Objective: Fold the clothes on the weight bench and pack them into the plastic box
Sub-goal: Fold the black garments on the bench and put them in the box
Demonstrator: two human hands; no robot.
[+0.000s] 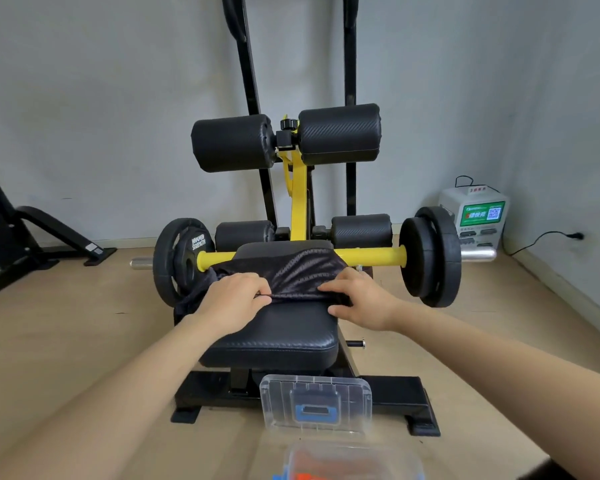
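A black mesh garment [291, 271] lies across the far half of the bench's black padded seat [278, 334] and hangs off its left side. My left hand [232, 299] pinches the garment's near edge on the left. My right hand [354, 299] grips the same edge on the right, thumb under the cloth. On the floor in front of the bench stands the clear plastic box [354, 459], something orange inside it. Its clear lid [316, 403] with a blue latch leans against the bench base.
Yellow bar with black weight plates left [177, 261] and right [433, 258] flanks the seat. Black roller pads [284, 140] rise behind. A white charging unit [475, 216] stands in the right corner, its cable running to the wall. Dark equipment [0, 237] sits at left.
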